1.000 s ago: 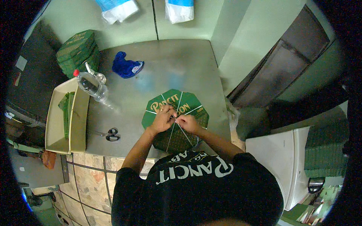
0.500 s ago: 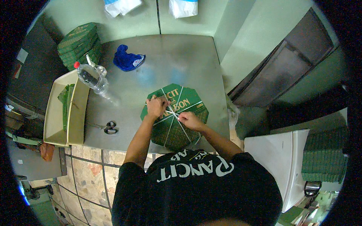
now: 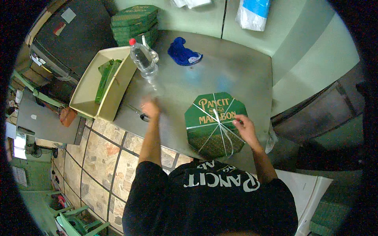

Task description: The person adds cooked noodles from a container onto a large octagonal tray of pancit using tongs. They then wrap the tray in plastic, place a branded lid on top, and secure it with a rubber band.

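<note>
A green octagonal box [image 3: 197, 128], tied with white string [image 3: 219, 123] crossing at the middle of its lid, sits at the front of the metal table. Over the box's right edge is my right hand [image 3: 246, 129], its fingers loosely bent, thumb and forefinger slightly apart, and no held thing visible. My left hand [image 3: 151, 109] is off to the left, right at a pair of scissors [image 3: 144, 117] lying on the table. Motion smears its fingers, so whether they grip the scissors is unclear. Part of the scissors' black handles is hidden behind that hand.
Left of the scissors stands a cream bin [image 3: 115, 100] with folded green leaves [image 3: 105, 80] in it. Beyond are a clear bottle with a red cap [image 3: 142, 59], a spray bottle [image 3: 153, 55], a blue cloth [image 3: 182, 52] and stacked green boxes [image 3: 134, 25]. A wall borders the table [image 3: 236, 67].
My left hand has left the string on the box and moved left to the scissors. My right hand has drawn back from the knot to the box's right edge. The view has shifted left.
</note>
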A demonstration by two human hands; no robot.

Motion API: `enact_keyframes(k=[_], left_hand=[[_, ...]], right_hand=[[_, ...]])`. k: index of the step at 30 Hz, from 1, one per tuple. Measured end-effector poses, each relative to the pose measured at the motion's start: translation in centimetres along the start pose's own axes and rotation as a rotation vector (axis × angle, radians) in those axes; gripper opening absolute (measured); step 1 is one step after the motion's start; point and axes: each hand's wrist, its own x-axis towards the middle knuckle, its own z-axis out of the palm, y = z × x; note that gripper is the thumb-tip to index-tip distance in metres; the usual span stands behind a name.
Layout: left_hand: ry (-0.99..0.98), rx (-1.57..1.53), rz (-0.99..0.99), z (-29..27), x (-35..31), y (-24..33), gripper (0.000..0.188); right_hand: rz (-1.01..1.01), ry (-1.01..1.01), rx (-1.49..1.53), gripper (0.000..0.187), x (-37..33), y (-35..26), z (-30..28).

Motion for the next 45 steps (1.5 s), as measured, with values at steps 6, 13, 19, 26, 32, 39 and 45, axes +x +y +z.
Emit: enact_keyframes(k=[6,13,19,26,32,39,45], left_hand=[[0.013,-0.199,-0.248,1.5,4.1,-9.8,0.066],[-0.305,-1.095,-0.102,-0.8,3.7,-9.0,0.036],[-0.547,-1.580,0.173,-8.0,-8.8,0.9,0.030],[-0.678,-1.476,0.642,-10.8,-20.5,8.8,0.034],[-0.371,-0.157,0.806,-4.0,-22.3,14.2,0.053],[-0.428,-0.013,0.749,0.6,-24.1,15.4,0.039],[-0.115,0.258,0.829,3.5,-24.4,14.8,0.038]], right_hand=[[0.024,-0.132,0.227,0.019,3.4,-5.7,5.0],[-0.361,-0.336,0.062,0.020,3.9,-11.9,14.4],[-0.443,-0.090,-0.287,0.029,5.1,-13.4,13.0],[-0.309,0.090,-0.024,0.031,-1.0,-6.5,3.2],[0.116,0.166,0.432,0.030,-9.7,6.4,-4.5],[0.359,0.064,0.148,0.011,-15.2,15.1,-8.9],[0.361,0.054,0.506,0.013,-15.6,11.1,-8.7]])
